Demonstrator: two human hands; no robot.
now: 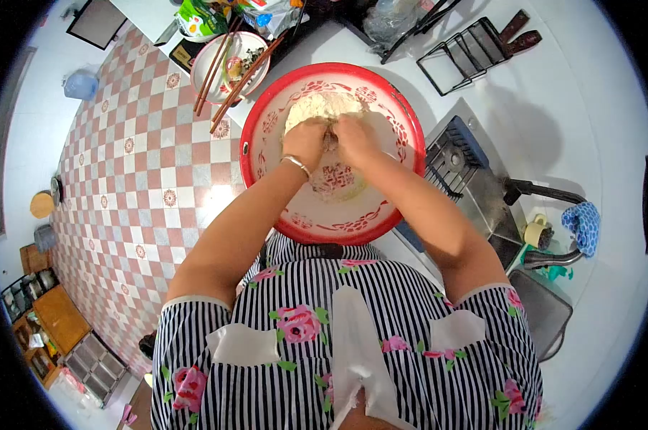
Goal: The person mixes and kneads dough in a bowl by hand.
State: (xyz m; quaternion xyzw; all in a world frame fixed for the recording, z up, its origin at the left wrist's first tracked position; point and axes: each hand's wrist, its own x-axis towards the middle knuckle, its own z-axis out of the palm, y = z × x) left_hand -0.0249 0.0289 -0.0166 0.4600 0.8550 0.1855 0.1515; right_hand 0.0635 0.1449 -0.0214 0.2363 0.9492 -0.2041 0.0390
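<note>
A large enamel basin [353, 226] with a red rim and red printed patterns stands before me at the counter's edge. Pale flour or dough [313, 107] lies at its far side. My left hand [306, 143], with a bracelet at the wrist, is inside the basin with its fingers curled into the pale mass. Beside it, nearly touching, my right hand [354, 140] is also curled in. Both sets of fingertips are hidden, and some sticky dough shows between the hands.
Behind the basin on the left, a plate [203, 61] holds food and chopsticks [246, 84]. A black wire rack [456, 61] with dark-handled tools stands at the back right. To the right are a sink [499, 222], a faucet [546, 190], a yellow cup [534, 233] and a blue cloth [583, 226].
</note>
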